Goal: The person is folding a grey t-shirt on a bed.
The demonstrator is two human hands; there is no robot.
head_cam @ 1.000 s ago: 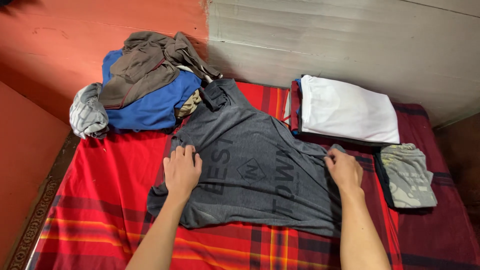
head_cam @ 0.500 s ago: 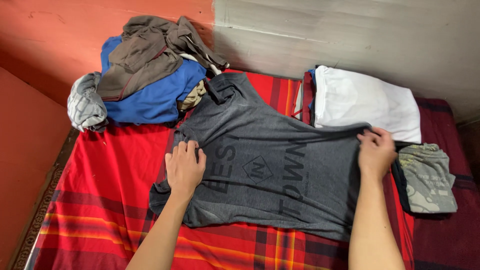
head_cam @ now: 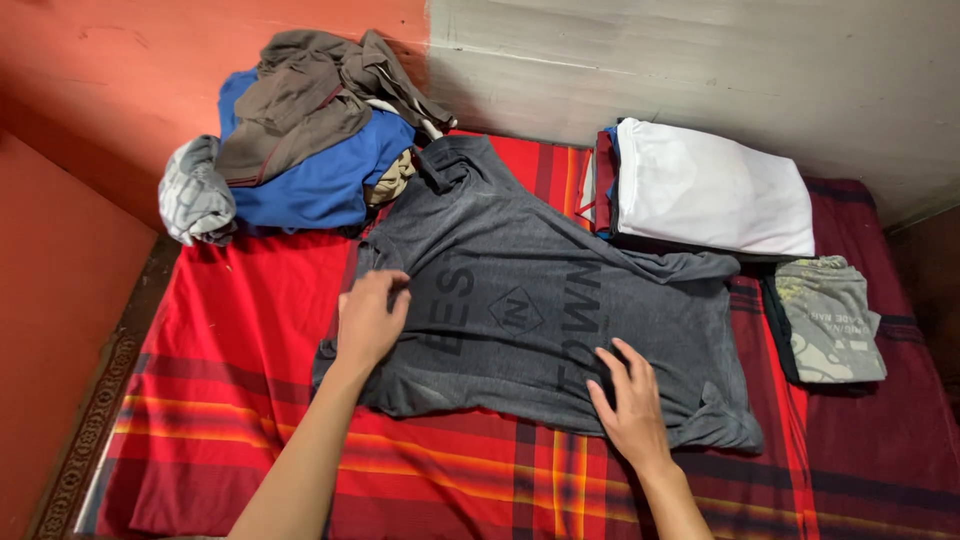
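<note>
A grey t-shirt [head_cam: 540, 320] with a dark print lies spread face up across the middle of a bed covered by a red plaid blanket [head_cam: 230, 330], its collar toward the far wall and its hem toward the near edge. The left hand [head_cam: 370, 320] rests flat on the shirt's left side, fingers [head_cam: 385, 290] extended and close together, pinning the cloth rather than gripping it. The right hand [head_cam: 630, 400] lies palm down on the near right part of the shirt, beside the hem, with its fingers [head_cam: 615, 365] spread fairly wide and nothing pinched between them.

The step in hand looks like smoothing the shirt flat. It probably goes best with one palm anchoring the fabric while the other sweeps outward toward the hem and the right sleeve, where creases and a curled corner show, using light, even pressure so the cloth does not bunch.

At the far left, against the orange wall, sits a loose heap of clothes [head_cam: 310, 150]: brown, blue and a striped grey piece. To the far right, just beside the shirt's shoulder, lies a folded stack topped by a white garment [head_cam: 710, 190]. Right of the shirt, a little apart, is a small folded grey-green printed garment [head_cam: 830, 320].
</note>
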